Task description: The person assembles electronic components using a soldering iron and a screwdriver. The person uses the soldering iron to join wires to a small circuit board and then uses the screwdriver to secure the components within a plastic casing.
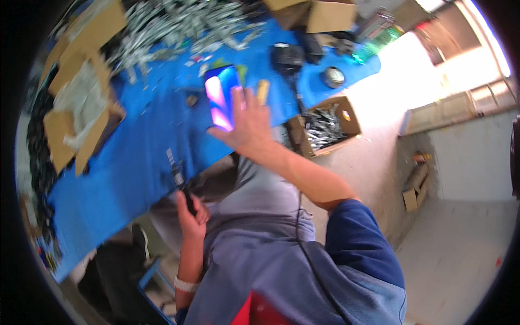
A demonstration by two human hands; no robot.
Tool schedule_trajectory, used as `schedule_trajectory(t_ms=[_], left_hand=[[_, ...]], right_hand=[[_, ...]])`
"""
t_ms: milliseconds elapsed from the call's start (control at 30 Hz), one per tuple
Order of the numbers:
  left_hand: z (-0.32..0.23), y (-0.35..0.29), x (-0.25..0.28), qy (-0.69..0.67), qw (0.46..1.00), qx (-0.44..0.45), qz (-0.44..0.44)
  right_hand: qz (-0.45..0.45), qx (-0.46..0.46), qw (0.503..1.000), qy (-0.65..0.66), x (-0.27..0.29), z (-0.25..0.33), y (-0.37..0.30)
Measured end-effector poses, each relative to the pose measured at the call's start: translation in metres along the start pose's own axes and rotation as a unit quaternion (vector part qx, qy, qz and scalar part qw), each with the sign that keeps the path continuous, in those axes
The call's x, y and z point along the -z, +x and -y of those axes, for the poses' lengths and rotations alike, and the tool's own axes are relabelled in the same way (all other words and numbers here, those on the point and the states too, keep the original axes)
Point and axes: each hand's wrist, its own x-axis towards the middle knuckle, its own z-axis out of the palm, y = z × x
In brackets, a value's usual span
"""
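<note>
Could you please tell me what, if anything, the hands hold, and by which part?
The left hand holds a slim tool by its black end. The right hand overlaps a lit phone at its lower right; whether it grips is unclear.

The one view looks steeply down from the person's head, through the left of two fisheye cameras. It faces over the near lap (257, 200), left hand (193, 216) and right hand (250, 123) to the blue table (135, 157), with the floor (376, 179) farther below at right.
</note>
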Motion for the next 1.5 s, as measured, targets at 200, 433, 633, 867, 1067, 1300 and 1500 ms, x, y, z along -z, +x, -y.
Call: schedule_trajectory(t_ms=[200, 433, 633, 867, 1067, 1300, 1500], left_hand=[[0.009, -0.014, -0.028, 0.016, 0.999, -0.023, -0.015], [-0.002, -0.007, -0.028, 0.022, 0.999, -0.023, -0.014], [-0.004, -0.012, -0.030, 0.025, 0.999, -0.034, -0.026], [0.003, -0.004, -0.036, 0.009, 0.998, -0.038, -0.046], [0.005, 0.004, -0.054, 0.040, 0.999, -0.022, -0.013], [0.003, 0.009, -0.070, 0.053, 0.994, -0.033, -0.092], [0.005, 0.008, -0.076, 0.092, 0.989, -0.042, -0.110]], right_hand=[[0.037, -0.046, 0.998, -0.001, 0.039, -0.016, -0.006], [-0.049, -0.077, 0.995, 0.042, 0.022, -0.012, 0.003], [0.012, -0.120, 0.968, 0.219, 0.091, -0.026, -0.018], [-0.269, -0.215, 0.926, 0.152, 0.174, -0.192, -0.054], [-0.237, -0.455, 0.858, 0.013, 0.220, -0.378, -0.004], [-0.123, -0.524, 0.840, -0.066, 0.218, -0.470, 0.066], [-0.095, -0.508, 0.850, -0.103, 0.193, -0.513, 0.096]])
